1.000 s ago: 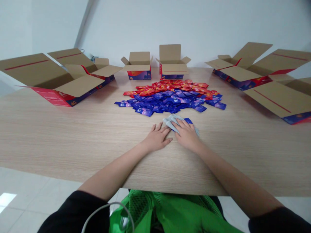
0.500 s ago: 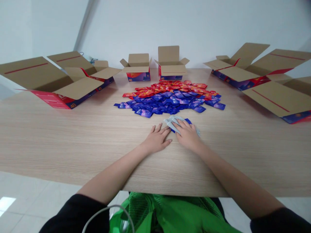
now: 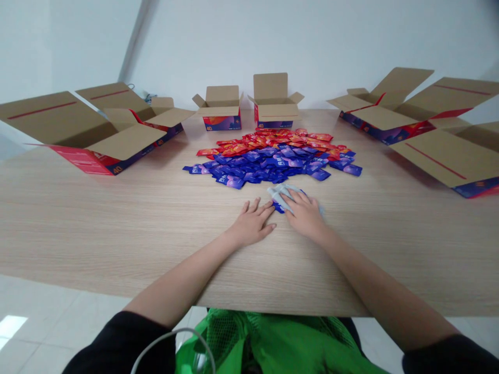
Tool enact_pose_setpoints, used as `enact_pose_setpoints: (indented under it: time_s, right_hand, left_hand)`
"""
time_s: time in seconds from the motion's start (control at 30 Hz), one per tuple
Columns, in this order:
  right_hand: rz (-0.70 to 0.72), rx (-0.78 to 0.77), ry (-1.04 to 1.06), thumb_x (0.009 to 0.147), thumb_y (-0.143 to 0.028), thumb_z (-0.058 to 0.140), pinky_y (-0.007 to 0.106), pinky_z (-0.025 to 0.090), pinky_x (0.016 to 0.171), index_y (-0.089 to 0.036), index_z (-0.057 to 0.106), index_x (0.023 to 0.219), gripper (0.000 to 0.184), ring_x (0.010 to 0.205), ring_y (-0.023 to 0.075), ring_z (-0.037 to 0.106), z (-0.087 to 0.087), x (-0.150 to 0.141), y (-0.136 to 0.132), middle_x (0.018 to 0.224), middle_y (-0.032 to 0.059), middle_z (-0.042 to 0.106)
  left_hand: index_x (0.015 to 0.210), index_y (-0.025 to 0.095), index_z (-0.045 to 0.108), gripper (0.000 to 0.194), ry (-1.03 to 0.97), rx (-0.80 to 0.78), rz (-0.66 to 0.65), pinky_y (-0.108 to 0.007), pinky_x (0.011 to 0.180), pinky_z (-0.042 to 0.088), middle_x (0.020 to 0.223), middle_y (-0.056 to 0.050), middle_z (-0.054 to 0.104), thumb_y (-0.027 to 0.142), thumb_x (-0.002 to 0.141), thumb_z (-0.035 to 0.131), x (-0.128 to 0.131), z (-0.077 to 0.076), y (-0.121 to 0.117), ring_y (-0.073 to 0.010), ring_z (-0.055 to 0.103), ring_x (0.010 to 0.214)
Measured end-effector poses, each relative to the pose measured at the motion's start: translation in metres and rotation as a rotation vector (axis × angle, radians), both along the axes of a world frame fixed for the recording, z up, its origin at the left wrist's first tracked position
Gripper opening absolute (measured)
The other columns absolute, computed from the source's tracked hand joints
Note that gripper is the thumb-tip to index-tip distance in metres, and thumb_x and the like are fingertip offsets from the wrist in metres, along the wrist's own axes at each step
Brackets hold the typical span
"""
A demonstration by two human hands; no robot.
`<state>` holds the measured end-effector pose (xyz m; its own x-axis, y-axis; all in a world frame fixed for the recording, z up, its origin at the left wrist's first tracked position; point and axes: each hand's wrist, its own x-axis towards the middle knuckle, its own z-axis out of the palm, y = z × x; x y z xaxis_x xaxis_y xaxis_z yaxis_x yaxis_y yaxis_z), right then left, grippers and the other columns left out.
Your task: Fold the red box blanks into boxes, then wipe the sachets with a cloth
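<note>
Head-worn camera, single view: we look forward and down from above the green garment [image 3: 300,343] across the tabletop [image 3: 97,234], the left hand [image 3: 251,223] and right hand [image 3: 306,214] nearer us, the boxes [image 3: 222,121] farther, the wall [image 3: 335,41] facing us beyond

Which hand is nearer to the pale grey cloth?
Right. The right hand lies on the pale grey cloth; the left hand rests on the table, just left of the cloth.
</note>
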<state>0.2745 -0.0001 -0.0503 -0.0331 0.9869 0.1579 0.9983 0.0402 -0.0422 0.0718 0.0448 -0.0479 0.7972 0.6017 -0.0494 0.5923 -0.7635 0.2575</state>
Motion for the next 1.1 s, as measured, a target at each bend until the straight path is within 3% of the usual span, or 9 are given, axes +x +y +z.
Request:
enact_pose_setpoints:
  time_s: [0.1, 0.17, 0.3, 0.37, 0.47, 0.6, 0.83, 1.03, 1.1]
  right_hand:
    - [-0.156, 0.005, -0.015, 0.096, -0.032, 0.034, 0.049, 0.037, 0.096, -0.023, 0.042, 0.146, 0.052, 0.133, 0.0282, 0.038, 0.001, 0.015, 0.002, 0.154, 0.0100, 0.038]
    - [-0.174, 0.015, -0.032, 0.096, -0.033, 0.035, 0.050, 0.037, 0.096, -0.023, 0.044, 0.145, 0.051, 0.133, 0.0300, 0.038, 0.001, 0.011, 0.000, 0.154, 0.0119, 0.037]
    - [0.041, 0.013, -0.043, 0.095, -0.032, 0.037, 0.049, 0.035, 0.098, -0.027, 0.043, 0.146, 0.052, 0.136, 0.0282, 0.034, 0.000, -0.015, -0.005, 0.156, 0.0074, 0.036]
    - [0.072, -0.008, -0.027, 0.095, -0.032, 0.036, 0.049, 0.035, 0.099, -0.029, 0.041, 0.147, 0.052, 0.136, 0.0268, 0.033, 0.001, -0.018, -0.005, 0.157, 0.0044, 0.035]
    - [-0.078, -0.031, -0.008, 0.096, -0.033, 0.034, 0.050, 0.037, 0.098, -0.028, 0.041, 0.147, 0.052, 0.135, 0.0282, 0.035, 0.001, -0.003, -0.001, 0.157, 0.0053, 0.035]
    - [-0.277, -0.007, -0.023, 0.097, -0.035, 0.033, 0.053, 0.037, 0.096, -0.022, 0.041, 0.147, 0.053, 0.131, 0.0323, 0.038, 0.000, 0.010, -0.001, 0.155, 0.0133, 0.036]
    - [0.028, -0.010, -0.031, 0.094, -0.030, 0.037, 0.050, 0.034, 0.099, -0.027, 0.043, 0.145, 0.052, 0.135, 0.0288, 0.032, 0.001, -0.019, -0.003, 0.156, 0.0063, 0.036]
    - [-0.260, -0.014, -0.010, 0.096, -0.033, 0.033, 0.051, 0.036, 0.096, -0.024, 0.042, 0.146, 0.052, 0.130, 0.0301, 0.039, 0.004, 0.010, 0.001, 0.154, 0.0104, 0.038]
    - [-0.255, 0.020, -0.022, 0.096, -0.032, 0.034, 0.051, 0.036, 0.096, -0.022, 0.043, 0.145, 0.052, 0.130, 0.0311, 0.038, 0.002, 0.004, -0.002, 0.153, 0.0125, 0.038]
  left_hand:
    - [0.153, 0.024, 0.028, 0.062, 0.007, -0.011, -0.001, -0.060, 0.118, 0.011, 0.162, -0.002, 0.022, 0.051, 0.098, 0.036, 0.000, 0.000, 0.000, -0.0375, 0.010, 0.149]
    - [0.153, 0.023, 0.027, 0.062, 0.012, -0.017, 0.003, -0.061, 0.118, 0.011, 0.162, -0.002, 0.022, 0.051, 0.098, 0.036, 0.000, 0.001, 0.000, -0.0376, 0.010, 0.149]
    - [0.154, 0.022, 0.026, 0.063, 0.010, -0.012, 0.010, -0.061, 0.118, 0.012, 0.161, -0.005, 0.025, 0.050, 0.098, 0.038, 0.002, 0.004, -0.001, -0.0367, 0.010, 0.149]
    - [0.154, 0.022, 0.026, 0.063, 0.004, -0.005, 0.007, -0.060, 0.118, 0.013, 0.161, -0.005, 0.025, 0.050, 0.098, 0.039, 0.002, 0.003, -0.001, -0.0363, 0.010, 0.149]
    - [0.154, 0.025, 0.026, 0.062, -0.001, -0.006, 0.002, -0.061, 0.118, 0.012, 0.162, -0.002, 0.023, 0.051, 0.098, 0.037, 0.001, 0.001, 0.000, -0.0375, 0.011, 0.149]
    - [0.154, 0.024, 0.027, 0.062, 0.004, -0.012, 0.001, -0.062, 0.117, 0.011, 0.162, -0.002, 0.023, 0.052, 0.098, 0.036, 0.001, -0.001, 0.000, -0.0378, 0.010, 0.149]
    - [0.154, 0.021, 0.027, 0.064, 0.004, -0.001, 0.002, -0.061, 0.117, 0.013, 0.161, -0.004, 0.026, 0.052, 0.098, 0.036, 0.001, 0.000, 0.001, -0.0382, 0.010, 0.148]
    - [0.154, 0.023, 0.027, 0.063, 0.009, -0.015, 0.002, -0.062, 0.117, 0.010, 0.162, -0.002, 0.022, 0.052, 0.098, 0.036, 0.001, -0.001, 0.001, -0.0377, 0.009, 0.149]
    - [0.154, 0.023, 0.028, 0.063, 0.010, -0.015, 0.006, -0.062, 0.117, 0.011, 0.162, -0.003, 0.022, 0.052, 0.098, 0.036, 0.001, -0.001, 0.001, -0.0377, 0.009, 0.149]
